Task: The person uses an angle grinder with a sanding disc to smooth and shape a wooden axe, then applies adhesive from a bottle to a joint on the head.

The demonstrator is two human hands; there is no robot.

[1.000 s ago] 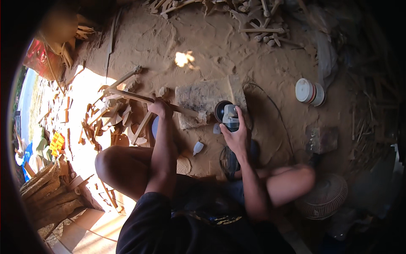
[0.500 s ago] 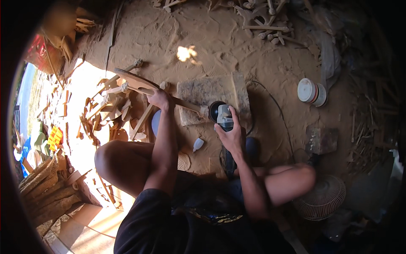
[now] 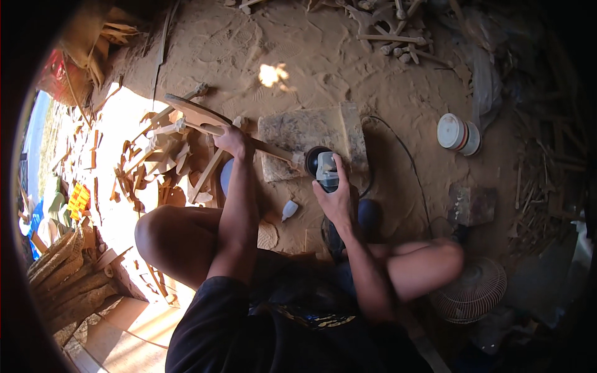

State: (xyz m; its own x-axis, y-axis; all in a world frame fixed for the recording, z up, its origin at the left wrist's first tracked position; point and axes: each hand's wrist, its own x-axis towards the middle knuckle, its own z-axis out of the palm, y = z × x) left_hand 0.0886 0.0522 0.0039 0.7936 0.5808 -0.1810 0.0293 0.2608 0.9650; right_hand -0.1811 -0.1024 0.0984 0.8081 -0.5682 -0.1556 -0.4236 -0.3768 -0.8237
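Observation:
My left hand is closed around a long carved wooden piece with a broad curved blade-like end at its far left. The narrow shaft of that piece runs right, across a worn block on the sandy ground. In my right hand is an angle grinder, gripped over its head, its body reaching back toward my lap. The grinder's round black disc meets the shaft's right end; whether they touch or sit just apart, I cannot tell. Between my knees and the block lies a small white bottle.
Cut wooden pieces lie heaped at left in bright sun. More carved wood lies at the far right. A cord loops right of the block. White tub, dark box and fan stand at right.
The wooden piece and grinder have shifted very slightly up and left in the picture, along with both hands. Each hand keeps its hold.

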